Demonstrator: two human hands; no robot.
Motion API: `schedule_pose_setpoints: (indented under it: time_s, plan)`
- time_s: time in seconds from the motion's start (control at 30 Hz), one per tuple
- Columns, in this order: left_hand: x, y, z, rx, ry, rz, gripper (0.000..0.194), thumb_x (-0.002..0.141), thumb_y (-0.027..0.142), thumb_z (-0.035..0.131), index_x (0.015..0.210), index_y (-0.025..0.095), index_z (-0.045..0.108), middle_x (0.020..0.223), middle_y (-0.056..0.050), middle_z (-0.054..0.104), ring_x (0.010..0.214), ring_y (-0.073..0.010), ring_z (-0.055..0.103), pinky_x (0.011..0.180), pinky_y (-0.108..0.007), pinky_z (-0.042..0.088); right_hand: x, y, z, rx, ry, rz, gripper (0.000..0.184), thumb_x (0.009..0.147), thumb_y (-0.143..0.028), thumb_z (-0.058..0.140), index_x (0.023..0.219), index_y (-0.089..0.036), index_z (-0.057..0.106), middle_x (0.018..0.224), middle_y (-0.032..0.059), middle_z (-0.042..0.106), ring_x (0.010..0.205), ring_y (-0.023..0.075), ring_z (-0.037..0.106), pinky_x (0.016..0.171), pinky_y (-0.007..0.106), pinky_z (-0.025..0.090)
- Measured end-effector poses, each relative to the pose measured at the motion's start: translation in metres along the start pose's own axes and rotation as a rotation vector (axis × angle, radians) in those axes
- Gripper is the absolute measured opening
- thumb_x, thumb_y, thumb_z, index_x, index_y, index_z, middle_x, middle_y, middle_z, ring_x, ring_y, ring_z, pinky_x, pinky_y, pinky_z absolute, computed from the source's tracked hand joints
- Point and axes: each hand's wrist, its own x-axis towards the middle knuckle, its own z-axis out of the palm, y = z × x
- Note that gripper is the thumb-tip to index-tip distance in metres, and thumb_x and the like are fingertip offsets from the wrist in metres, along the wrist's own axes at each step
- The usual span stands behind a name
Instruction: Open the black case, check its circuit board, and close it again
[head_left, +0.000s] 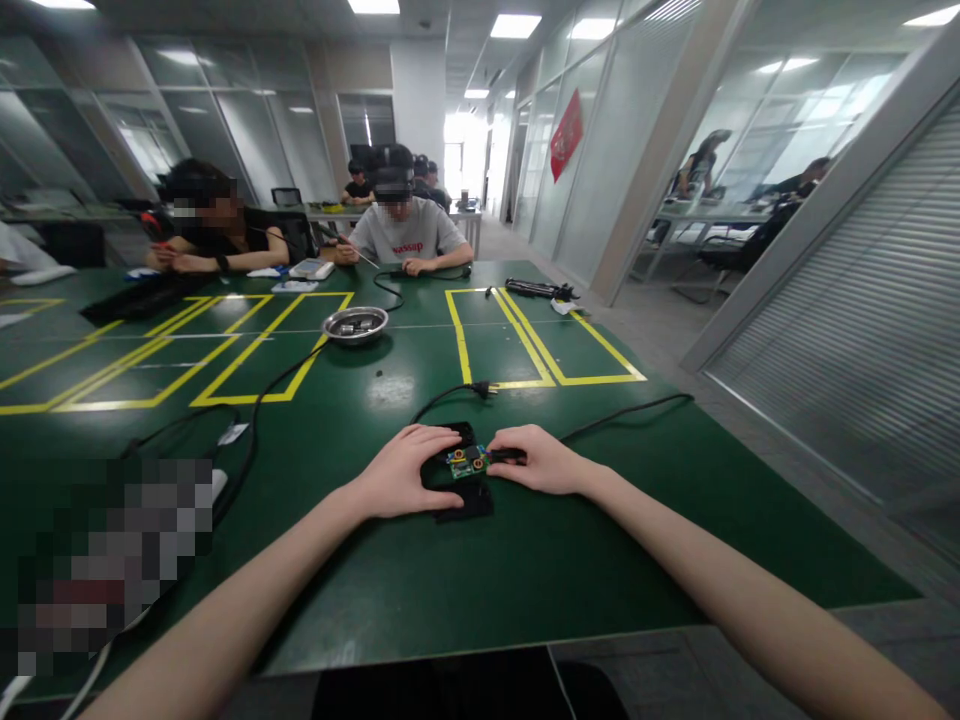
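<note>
The left hand (pixel 409 472) arched wide, thumb at a lower black case piece (pixel 472 500), fingers partly hiding an upper black case piece (pixel 463 432); the right hand (pixel 540 460) pinched a black cord (pixel 506 455). Beyond lay a plug (pixel 484 389), then a metal bowl (pixel 355 327). The circuit board (pixel 469 461) sat between both hands, before the left hand's gap.

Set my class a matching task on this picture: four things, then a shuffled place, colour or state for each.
1. circuit board
2. bowl
3. tabletop
4. right hand

A. marked with yellow lines
B. holding a black cable
C. between right and left hand
D. silver-coloured

Pairs: 1-C, 2-D, 3-A, 4-B
</note>
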Motion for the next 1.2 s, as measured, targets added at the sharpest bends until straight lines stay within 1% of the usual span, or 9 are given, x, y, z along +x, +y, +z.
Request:
schedule_pose_setpoints:
  time_s: [0.13,0.33,0.43,0.53,0.6,0.77,0.97,1.13,1.2]
  plan:
    - [-0.001,0.001,0.001,-0.004,0.027,0.007,0.072,0.077,0.049,0.088,0.139,0.023,0.065,0.143,-0.012,0.067,0.132,-0.0327,0.062,0.116,-0.051,0.045,0.001,0.002,0.000,-0.154,-0.020,-0.058,0.027,0.103,-0.041,0.063,0.106,-0.017,0.074,0.088,0.0070,0.074,0.079,0.0194,0.070,0.068,0.027,0.046]
    - [0.001,0.002,0.003,0.013,0.102,0.006,0.041,0.085,0.037,0.083,0.121,0.021,0.074,0.124,-0.009,0.077,0.116,-0.0283,0.070,0.105,-0.044,0.054,0.001,-0.003,-0.003,-0.328,-0.041,-0.093,0.033,0.107,-0.043,0.054,0.111,-0.016,0.072,0.091,0.0073,0.075,0.084,0.0198,0.072,0.069,0.027,0.045]
    - [0.002,0.002,0.003,0.016,0.118,0.005,0.033,0.085,0.036,0.082,0.115,0.022,0.075,0.118,-0.008,0.078,0.111,-0.0270,0.072,0.101,-0.042,0.057,0.001,-0.011,-0.006,-0.398,-0.077,-0.101,0.030,0.108,-0.039,0.052,0.111,-0.015,0.070,0.095,0.0089,0.073,0.083,0.0201,0.071,0.067,0.028,0.045]
    - [0.003,0.001,0.004,-0.007,0.123,0.005,0.034,0.085,0.036,0.081,0.116,0.023,0.075,0.120,-0.008,0.078,0.115,-0.0274,0.071,0.104,-0.043,0.056,0.001,-0.017,-0.007,-0.423,-0.110,-0.087,0.025,0.108,-0.030,0.048,0.109,-0.015,0.068,0.097,0.0088,0.072,0.082,0.0195,0.069,0.069,0.028,0.045]
    - [0.002,0.000,0.004,-0.019,0.121,0.004,0.036,0.085,0.036,0.082,0.118,0.022,0.075,0.122,-0.009,0.077,0.117,-0.0280,0.070,0.106,-0.044,0.055,0.002,-0.019,-0.006,-0.436,-0.120,-0.078,0.025,0.108,-0.027,0.045,0.108,-0.016,0.067,0.097,0.0088,0.072,0.082,0.0193,0.069,0.069,0.029,0.045]
    - [0.002,-0.001,0.002,-0.041,0.101,0.011,0.041,0.085,0.038,0.082,0.121,0.022,0.073,0.125,-0.009,0.075,0.119,-0.0284,0.069,0.108,-0.044,0.054,0.006,-0.017,0.005,-0.456,-0.106,-0.117,0.028,0.110,-0.028,0.040,0.111,-0.015,0.065,0.097,0.0105,0.073,0.085,0.0211,0.069,0.070,0.030,0.046]
    - [0.004,0.000,0.000,-0.042,0.086,-0.019,0.032,0.083,0.039,0.085,0.107,0.020,0.076,0.111,-0.008,0.075,0.104,-0.0267,0.071,0.095,-0.040,0.058,0.009,-0.017,0.010,-0.442,-0.098,-0.075,0.026,0.110,-0.030,0.043,0.110,-0.016,0.065,0.095,0.0094,0.073,0.086,0.0209,0.070,0.071,0.029,0.045]
    - [0.004,-0.002,0.002,-0.046,0.097,-0.017,0.039,0.084,0.038,0.084,0.117,0.020,0.074,0.123,-0.011,0.073,0.116,-0.0286,0.068,0.105,-0.043,0.054,0.009,-0.017,0.008,-0.424,-0.110,-0.040,0.025,0.110,-0.030,0.044,0.107,-0.017,0.066,0.096,0.0096,0.075,0.087,0.0209,0.071,0.072,0.029,0.045]
    - [0.004,-0.001,0.002,-0.046,0.092,-0.018,0.037,0.085,0.039,0.083,0.115,0.020,0.074,0.123,-0.010,0.073,0.116,-0.0287,0.068,0.105,-0.044,0.054,0.009,-0.017,0.008,-0.418,-0.101,-0.023,0.025,0.110,-0.031,0.044,0.107,-0.017,0.066,0.097,0.0100,0.076,0.087,0.0214,0.071,0.072,0.029,0.045]
